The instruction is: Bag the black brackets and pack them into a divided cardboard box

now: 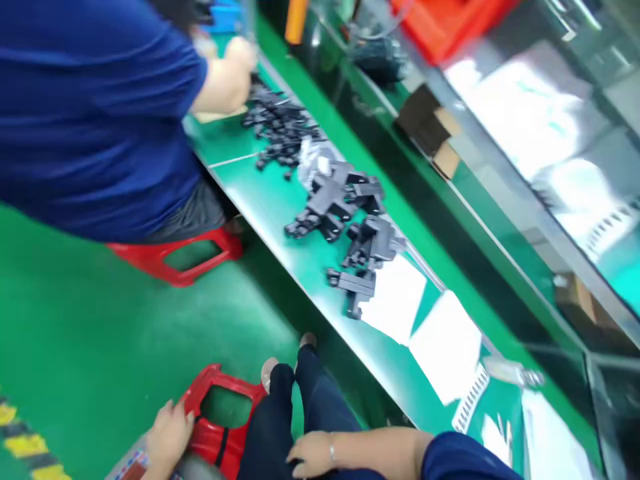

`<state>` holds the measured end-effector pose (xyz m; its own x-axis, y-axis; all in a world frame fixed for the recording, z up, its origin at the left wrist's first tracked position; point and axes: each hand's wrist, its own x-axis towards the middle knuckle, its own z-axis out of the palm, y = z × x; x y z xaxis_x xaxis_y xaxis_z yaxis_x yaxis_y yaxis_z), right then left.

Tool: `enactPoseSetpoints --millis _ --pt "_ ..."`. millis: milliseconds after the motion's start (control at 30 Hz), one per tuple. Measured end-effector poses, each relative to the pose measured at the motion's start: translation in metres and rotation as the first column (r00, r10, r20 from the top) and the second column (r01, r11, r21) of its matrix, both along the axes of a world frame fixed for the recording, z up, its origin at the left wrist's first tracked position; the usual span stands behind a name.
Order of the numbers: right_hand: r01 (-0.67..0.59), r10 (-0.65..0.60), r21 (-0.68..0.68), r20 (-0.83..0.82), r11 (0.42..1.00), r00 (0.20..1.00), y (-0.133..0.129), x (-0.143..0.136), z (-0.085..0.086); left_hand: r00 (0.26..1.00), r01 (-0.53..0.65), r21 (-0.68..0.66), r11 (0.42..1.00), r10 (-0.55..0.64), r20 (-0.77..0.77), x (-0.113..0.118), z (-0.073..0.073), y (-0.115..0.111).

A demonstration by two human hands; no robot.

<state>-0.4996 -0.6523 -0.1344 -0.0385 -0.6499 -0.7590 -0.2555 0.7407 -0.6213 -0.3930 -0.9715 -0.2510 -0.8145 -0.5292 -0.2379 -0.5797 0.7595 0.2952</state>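
My right hand (314, 455) hangs over my dark trousers (325, 407), its fingers loosely bent and slightly apart, with nothing seen in it. It has a thin band at the wrist and a navy sleeve above. My left hand is not in view. A hand (171, 430) with a patterned cuff, unlike my sleeve, is at the edge of a red stool (213, 443); it appears to be another person's. Black plastic parts (330, 200) lie heaped on the green bench (273, 207), out of reach of my hand. White sheets (400, 297) lie beside them.
A co-worker in a navy shirt (95, 120) sits on another red stool (195, 263), arm over a pile of small black parts (283, 127). Behind the bench run a green strip and a shelf with cardboard boxes (430, 130) and a red bin (445, 27). The picture is tilted and blurred.
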Motion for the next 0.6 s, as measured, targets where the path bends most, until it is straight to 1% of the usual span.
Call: enactPoseSetpoints --millis 33,67,100,133,167,200,233,267,300,333,367,400,433,500,567,600 --pt "0.064 -0.062 0.039 -0.042 0.997 0.997 0.026 0.003 0.015 0.987 0.139 0.018 0.99 -0.137 -0.084 -0.031 0.026 0.006" --pt "0.149 -0.145 0.039 -0.087 0.988 0.986 0.05 0.008 0.028 0.944 0.286 0.036 0.957 -0.276 -0.18 -0.064 0.056 0.019" --pt "0.241 -0.234 0.038 -0.135 0.97 0.963 0.073 0.014 0.039 0.881 0.425 0.053 0.904 -0.4 -0.254 -0.095 0.089 0.039" --pt "0.329 -0.317 0.041 -0.178 0.943 0.932 0.093 0.021 0.046 0.805 0.551 0.065 0.832 -0.509 -0.305 -0.125 0.122 0.065" --pt "0.408 -0.39 0.048 -0.21 0.912 0.897 0.108 0.029 0.051 0.702 0.685 0.075 0.725 -0.629 -0.334 -0.15 0.153 0.096" --pt "0.474 -0.45 0.059 -0.233 0.878 0.862 0.12 0.039 0.053 0.57 0.809 0.084 0.581 -0.743 -0.351 -0.172 0.181 0.129" --pt "0.528 -0.498 0.074 -0.243 0.846 0.832 0.129 0.049 0.053 0.424 0.902 0.086 0.423 -0.835 -0.35 -0.191 0.205 0.162" --pt "0.569 -0.536 0.089 -0.246 0.817 0.808 0.135 0.059 0.052 0.259 0.966 0.085 0.245 -0.906 -0.336 -0.207 0.223 0.193" --pt "0.603 -0.567 0.104 -0.245 0.791 0.786 0.139 0.068 0.049 0.091 0.994 0.087 0.067 -0.948 -0.305 -0.221 0.235 0.22" --pt "0.632 -0.595 0.118 -0.244 0.766 0.766 0.142 0.077 0.046 -0.059 0.992 0.094 -0.086 -0.964 -0.261 -0.235 0.243 0.242" --pt "0.658 -0.62 0.131 -0.242 0.741 0.746 0.144 0.086 0.041 -0.181 0.973 0.106 -0.207 -0.96 -0.213 -0.248 0.246 0.26" --pt "0.682 -0.644 0.14 -0.239 0.717 0.726 0.144 0.094 0.036 -0.282 0.947 0.115 -0.301 -0.947 -0.156 -0.261 0.246 0.273" --pt "0.706 -0.669 0.146 -0.235 0.693 0.706 0.144 0.1 0.031 -0.357 0.923 0.119 -0.366 -0.929 -0.094 -0.273 0.244 0.281" --pt "0.748 -0.718 0.146 -0.214 0.647 0.663 0.138 0.111 0.019 -0.479 0.872 0.121 -0.474 -0.878 0.009 -0.294 0.235 0.287" --pt "0.786 -0.765 0.134 -0.18 0.604 0.619 0.124 0.119 0.004 -0.555 0.83 0.104 -0.548 -0.829 0.071 -0.308 0.226 0.285" --pt "0.802 -0.787 0.124 -0.156 0.584 0.597 0.114 0.121 -0.005 -0.577 0.816 0.09 -0.57 -0.812 0.088 -0.312 0.222 0.282"
